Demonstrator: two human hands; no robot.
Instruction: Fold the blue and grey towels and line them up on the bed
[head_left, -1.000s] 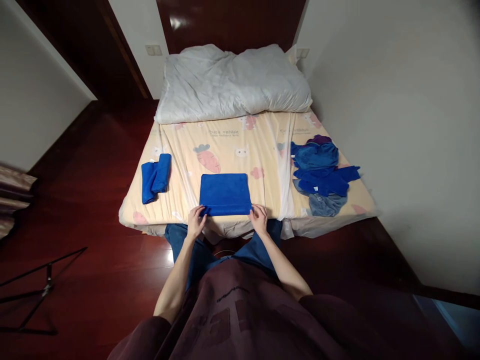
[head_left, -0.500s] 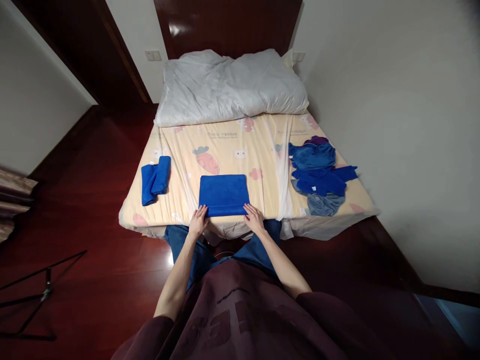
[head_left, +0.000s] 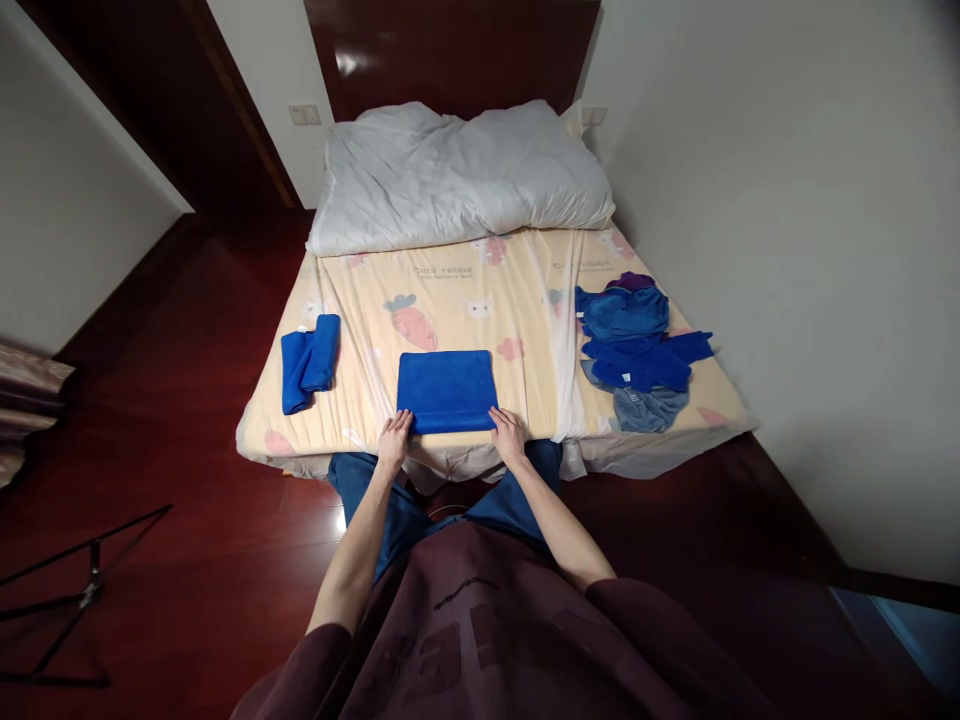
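Left hand (head_left: 394, 438) is resting its fingers over the near left corner of a blue cloth (head_left: 446, 380), and the right hand (head_left: 508, 437) is doing likewise at the near right corner. Both are touching the cloth from above; whether either is pinching it or only pressing, I cannot tell. The cloth is lying flat on the bed (head_left: 360, 390), close to the near edge and between the two hands, with a band running along its near side. Toward the left of the bed, two blue bundles (head_left: 322, 352) are lying against each other, well apart from the cloth. Toward the right, a loose pile (head_left: 637, 350) is lying heaped, showing blue, purple and grey pieces. A white quilt (head_left: 465, 180) is stretching across the far end, in front of the headboard (head_left: 457, 50). On the floor (head_left: 225, 400) to the left, a black stand (head_left: 91, 590) is showing partly.
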